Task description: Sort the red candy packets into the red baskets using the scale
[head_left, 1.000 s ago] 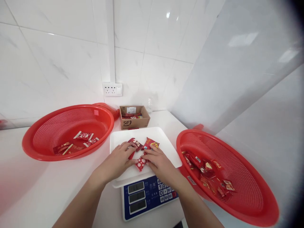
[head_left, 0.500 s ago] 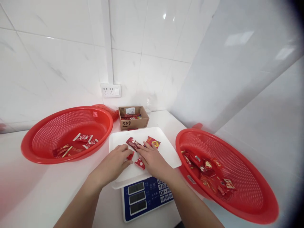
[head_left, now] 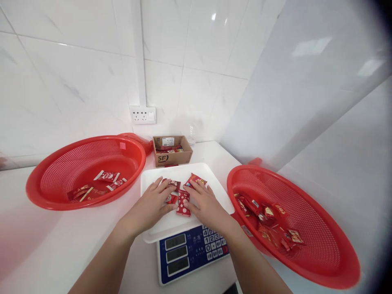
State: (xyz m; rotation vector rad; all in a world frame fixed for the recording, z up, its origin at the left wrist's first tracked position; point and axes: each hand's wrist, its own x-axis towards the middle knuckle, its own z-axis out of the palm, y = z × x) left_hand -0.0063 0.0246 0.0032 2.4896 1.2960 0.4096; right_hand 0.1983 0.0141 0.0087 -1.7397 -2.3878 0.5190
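Both hands are over the white tray (head_left: 214,185) of a digital scale (head_left: 196,251). My left hand (head_left: 150,206) has its fingers spread, resting on or just over a dark red snack packet (head_left: 174,184) and a small red packet (head_left: 173,199). My right hand (head_left: 206,204) is also open, its fingertips at a red and yellow packet (head_left: 193,178) and its thumb by a red packet with white dots (head_left: 183,203). That dotted packet lies between the two hands. Fingers partly cover the other packets.
A red plastic basket (head_left: 45,175) with several packets stands at left, another red basket (head_left: 324,212) with more at right. Behind the tray are a cardboard box (head_left: 173,158) of packets and a red bag (head_left: 142,142). A wall socket (head_left: 143,115) sits above.
The dotted packet has shifted up and now lies lengthwise between the hands. My left fingers have spread over the dark red packet, and my right hand has moved slightly right.
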